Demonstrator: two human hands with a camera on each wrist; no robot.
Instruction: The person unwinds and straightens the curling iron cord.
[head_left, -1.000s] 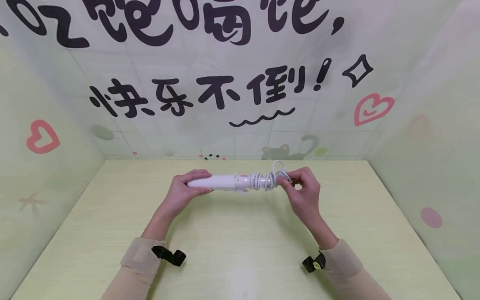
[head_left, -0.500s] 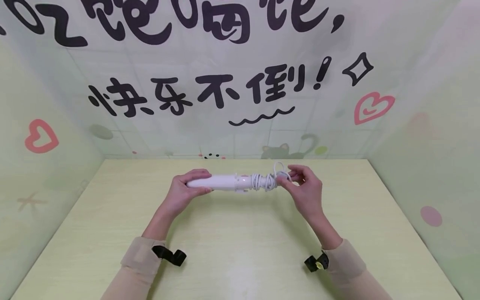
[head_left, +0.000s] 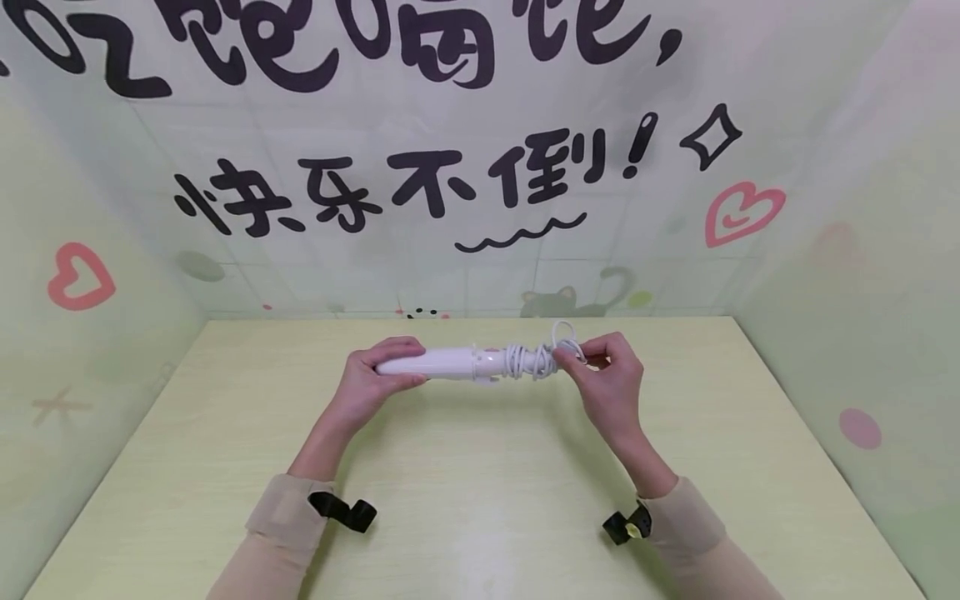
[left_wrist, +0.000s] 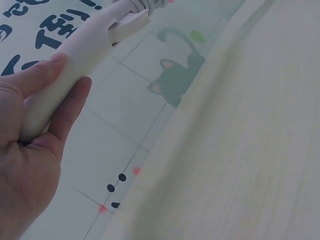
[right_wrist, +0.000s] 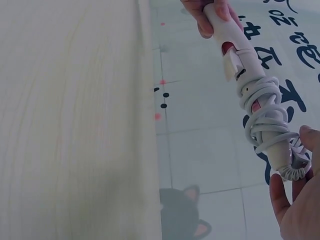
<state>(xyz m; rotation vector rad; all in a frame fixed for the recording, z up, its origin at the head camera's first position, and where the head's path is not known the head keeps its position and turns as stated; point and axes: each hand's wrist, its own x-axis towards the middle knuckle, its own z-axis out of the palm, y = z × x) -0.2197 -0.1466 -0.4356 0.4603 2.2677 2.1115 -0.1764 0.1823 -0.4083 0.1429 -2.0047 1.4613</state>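
A white curling iron (head_left: 442, 364) with a lever on its side is held level above the table. My left hand (head_left: 363, 383) grips its thick, smooth end, thumb on one side and fingers on the other, as the left wrist view also shows around the barrel (left_wrist: 75, 55). Pale cord (right_wrist: 267, 112) is wound in several turns about the narrower handle. At the handle's far end my right hand (head_left: 613, 385) pinches the cord between thumb and fingers, where a small loop (head_left: 564, 332) sticks up. The ribbed cord sleeve (right_wrist: 294, 173) shows right beside the right fingers.
A pale wood-grain table (head_left: 480, 483) lies below both hands. Behind it rises a printed backdrop (head_left: 420, 275) with black lettering, and patterned side walls stand left and right. Each sleeve carries a black wrist camera (head_left: 352, 514).
The right fingers spread slightly, then closed back in at the handle's end, and the cord loop shifted a little. The left hand and the curling iron stay nearly still.
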